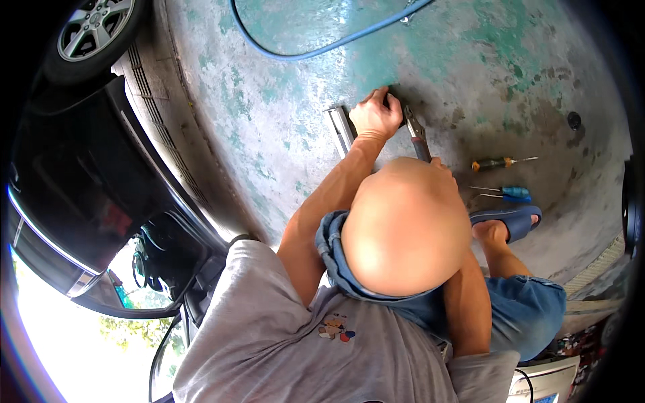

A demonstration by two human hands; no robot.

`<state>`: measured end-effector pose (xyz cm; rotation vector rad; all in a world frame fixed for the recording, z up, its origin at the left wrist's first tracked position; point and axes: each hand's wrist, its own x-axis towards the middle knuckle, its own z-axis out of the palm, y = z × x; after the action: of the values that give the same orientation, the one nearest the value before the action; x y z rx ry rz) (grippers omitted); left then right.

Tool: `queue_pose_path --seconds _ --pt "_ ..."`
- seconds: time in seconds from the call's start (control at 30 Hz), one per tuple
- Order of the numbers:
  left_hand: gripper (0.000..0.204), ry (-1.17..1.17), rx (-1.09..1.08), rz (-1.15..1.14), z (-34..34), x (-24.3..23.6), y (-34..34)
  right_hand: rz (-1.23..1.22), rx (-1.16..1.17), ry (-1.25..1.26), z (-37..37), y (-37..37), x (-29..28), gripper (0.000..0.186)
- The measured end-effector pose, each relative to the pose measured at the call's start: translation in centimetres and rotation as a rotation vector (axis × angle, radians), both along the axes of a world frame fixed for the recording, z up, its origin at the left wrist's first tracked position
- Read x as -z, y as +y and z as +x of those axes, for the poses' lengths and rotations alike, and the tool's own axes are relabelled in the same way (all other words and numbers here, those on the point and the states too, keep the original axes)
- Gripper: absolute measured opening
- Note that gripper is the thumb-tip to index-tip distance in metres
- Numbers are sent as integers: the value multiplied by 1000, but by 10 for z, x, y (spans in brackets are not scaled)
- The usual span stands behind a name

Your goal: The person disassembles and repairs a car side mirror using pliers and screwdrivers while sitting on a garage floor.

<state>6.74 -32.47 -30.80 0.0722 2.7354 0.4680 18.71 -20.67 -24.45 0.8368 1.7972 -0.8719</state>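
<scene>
My left hand (376, 115) is closed near the floor, its fingers curled around something dark that I cannot make out. Beside it, to the left, a long silver-and-black metal piece (341, 131) lies at a slant, partly covered by my forearm. My right hand (443, 176) shows only in part behind my bare knee (406, 228). It grips the dark red-and-black handles of a pair of pliers (418, 140). The metal jaws point away from me, close to the right side of my left hand.
An orange-and-black screwdriver (494, 164) and blue-handled tools (514, 193) lie right of my knee, near my sandalled foot (510, 223). A blue hose (295, 58) loops across the far floor. A black car (101, 168) and a wheel (94, 30) stand at left.
</scene>
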Motion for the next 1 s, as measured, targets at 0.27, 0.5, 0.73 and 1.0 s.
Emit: queue_pose_path --seconds 0.27,0.5,0.73,1.0 --pt "28 70 22 78 2 5 -1 -6 -32 71 19 7 20 47" --pt "26 115 47 104 5 6 2 -29 -42 140 41 10 37 48" --pt "28 97 39 92 7 5 -2 -36 -42 165 53 6 45 49" --pt "27 131 53 96 9 8 -2 -55 -50 212 75 2 62 50"
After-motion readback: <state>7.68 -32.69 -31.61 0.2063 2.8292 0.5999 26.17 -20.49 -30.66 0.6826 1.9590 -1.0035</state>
